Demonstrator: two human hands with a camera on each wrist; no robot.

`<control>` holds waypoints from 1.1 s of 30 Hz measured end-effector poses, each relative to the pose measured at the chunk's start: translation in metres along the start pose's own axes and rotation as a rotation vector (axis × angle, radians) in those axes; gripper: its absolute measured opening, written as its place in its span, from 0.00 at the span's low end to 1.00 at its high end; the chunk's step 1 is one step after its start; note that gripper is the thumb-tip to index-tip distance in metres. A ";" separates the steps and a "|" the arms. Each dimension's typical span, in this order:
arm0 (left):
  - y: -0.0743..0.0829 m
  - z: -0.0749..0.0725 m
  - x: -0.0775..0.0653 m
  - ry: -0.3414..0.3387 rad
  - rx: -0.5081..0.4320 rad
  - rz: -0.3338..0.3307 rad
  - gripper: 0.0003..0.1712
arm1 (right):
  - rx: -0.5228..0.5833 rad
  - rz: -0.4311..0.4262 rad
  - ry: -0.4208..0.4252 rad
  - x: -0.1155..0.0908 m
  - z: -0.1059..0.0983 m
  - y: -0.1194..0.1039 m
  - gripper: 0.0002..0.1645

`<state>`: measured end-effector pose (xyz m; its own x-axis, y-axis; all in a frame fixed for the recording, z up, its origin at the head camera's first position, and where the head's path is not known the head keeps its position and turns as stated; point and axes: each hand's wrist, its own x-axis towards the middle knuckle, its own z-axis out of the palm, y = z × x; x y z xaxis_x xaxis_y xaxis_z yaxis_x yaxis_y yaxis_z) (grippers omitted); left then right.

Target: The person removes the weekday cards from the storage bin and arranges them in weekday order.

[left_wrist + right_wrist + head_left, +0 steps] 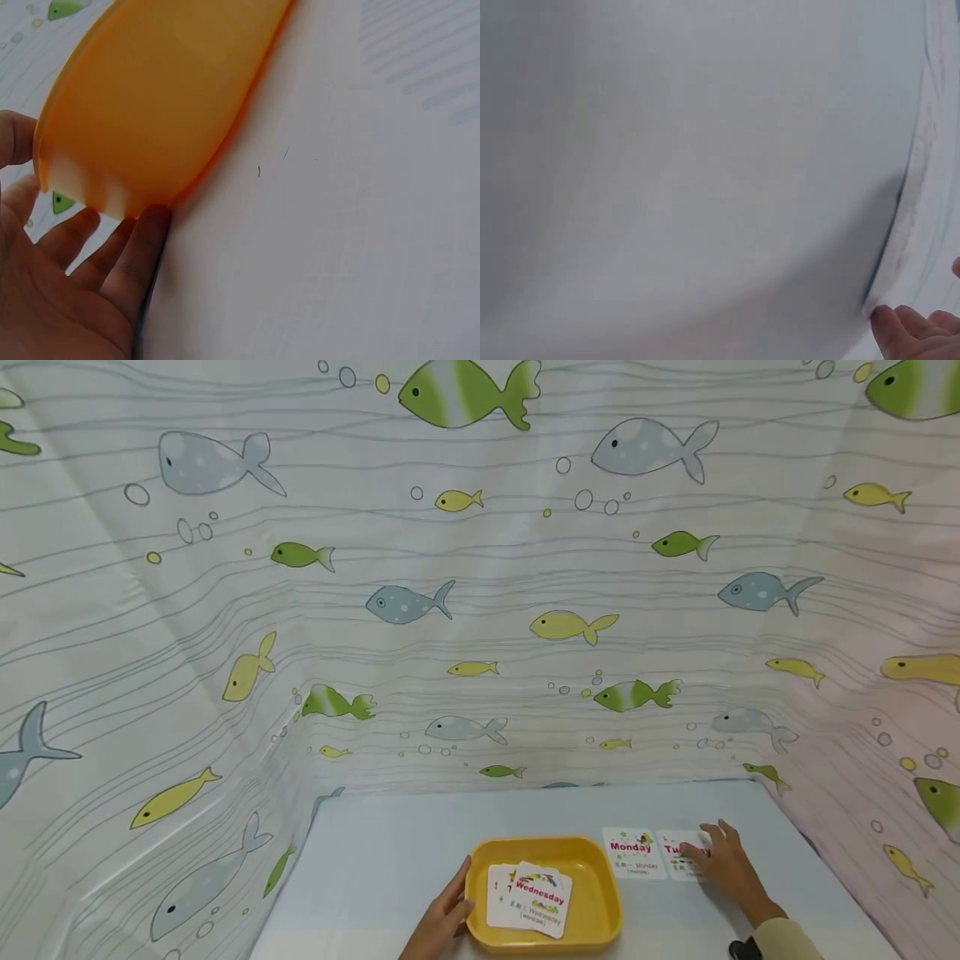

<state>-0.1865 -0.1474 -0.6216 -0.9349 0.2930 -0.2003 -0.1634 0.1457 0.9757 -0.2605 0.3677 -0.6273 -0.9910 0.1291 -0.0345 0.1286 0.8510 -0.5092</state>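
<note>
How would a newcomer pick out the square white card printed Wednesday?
On the pale table sits a yellow, round-cornered plastic tray. In it lie overlapping white cards; the Wednesday card is on top, tilted, the only one there whose pink day name shows whole.

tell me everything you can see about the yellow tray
The shallow yellow rectangular tray has rounded corners, a raised rim and smooth walls that look like plastic. It sits open side up on the pale, light-coloured tabletop. A loose, overlapping pile of white square printed cards lies inside, mostly toward its left, the top one reading "Wednesday"; its right part shows bare yellow bottom. The left hand touches its left side.
</note>
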 end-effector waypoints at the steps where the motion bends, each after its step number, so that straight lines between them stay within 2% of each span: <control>1: 0.000 0.000 0.000 0.003 0.005 0.000 0.40 | 0.002 -0.012 0.018 -0.001 -0.001 0.001 0.54; 7: 0.000 0.000 -0.001 0.007 0.021 0.002 0.40 | 0.028 -0.054 0.073 -0.005 0.001 -0.012 0.50; 13: 0.000 0.001 -0.001 -0.003 0.020 0.005 0.40 | 0.077 -0.147 0.077 -0.022 0.001 -0.056 0.38; 18: 0.000 0.002 0.001 0.021 0.027 -0.009 0.40 | 0.117 -0.248 0.081 -0.032 0.004 -0.096 0.34; 22: -0.001 0.002 0.001 0.013 0.010 -0.015 0.40 | 0.169 -0.335 0.096 -0.040 0.009 -0.117 0.32; 27: -0.002 0.004 -0.001 0.006 -0.002 -0.031 0.40 | 0.223 -0.397 0.071 -0.049 0.012 -0.135 0.29; 33: 0.001 0.002 -0.001 0.015 0.027 0.003 0.39 | 0.267 -0.458 -0.003 -0.053 0.012 -0.153 0.27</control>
<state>-0.1853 -0.1455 -0.6209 -0.9402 0.2789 -0.1958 -0.1521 0.1709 0.9735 -0.2279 0.2247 -0.5584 -0.9437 -0.2273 0.2404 -0.3308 0.6603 -0.6742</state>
